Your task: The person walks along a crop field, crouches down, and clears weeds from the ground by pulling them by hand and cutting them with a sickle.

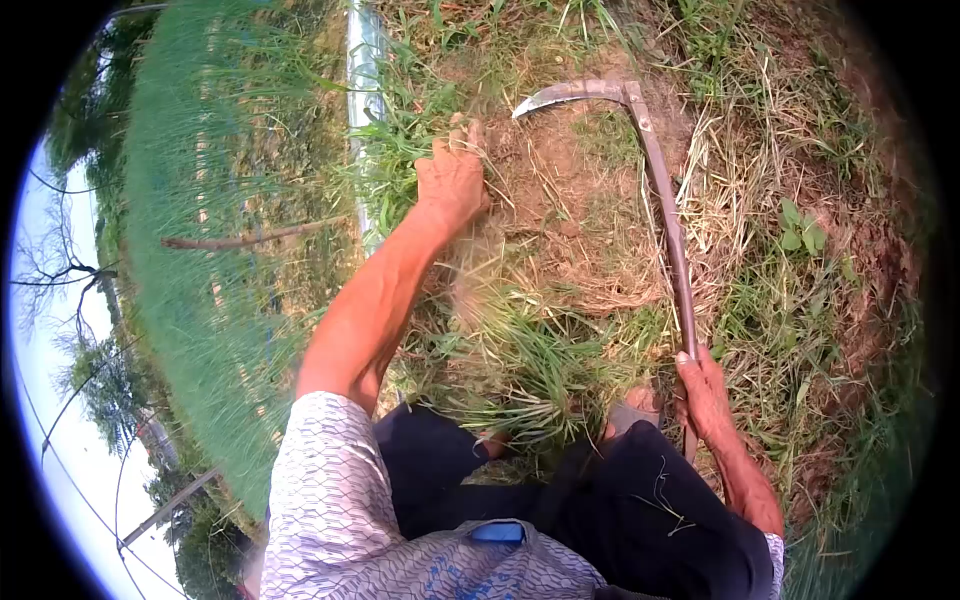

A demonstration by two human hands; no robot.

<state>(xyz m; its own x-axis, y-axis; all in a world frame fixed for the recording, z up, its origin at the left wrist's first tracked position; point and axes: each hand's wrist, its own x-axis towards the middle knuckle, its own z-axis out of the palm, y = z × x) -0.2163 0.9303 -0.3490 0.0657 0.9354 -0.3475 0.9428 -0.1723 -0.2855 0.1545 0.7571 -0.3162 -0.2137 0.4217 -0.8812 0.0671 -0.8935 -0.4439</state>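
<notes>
my right grip (706, 395) is closed around the lower part of the long handle of a sickle (676, 250), which stretches ahead of me over bare soil (560, 215) and cut straw (715, 215); its 1 curved blade (575, 93) points left, the tip near my left grip but apart from it. my left grip (452, 182) reaches low beside green weeds (398, 165), fingers partly bent; blur hides whether they have hold of any stems. a pale, shiny strip (366, 60) runs just left of those weeds. a leafy grass clump (540, 365) sits between my 2 arms, in front of my dark trousers (650, 490).
</notes>
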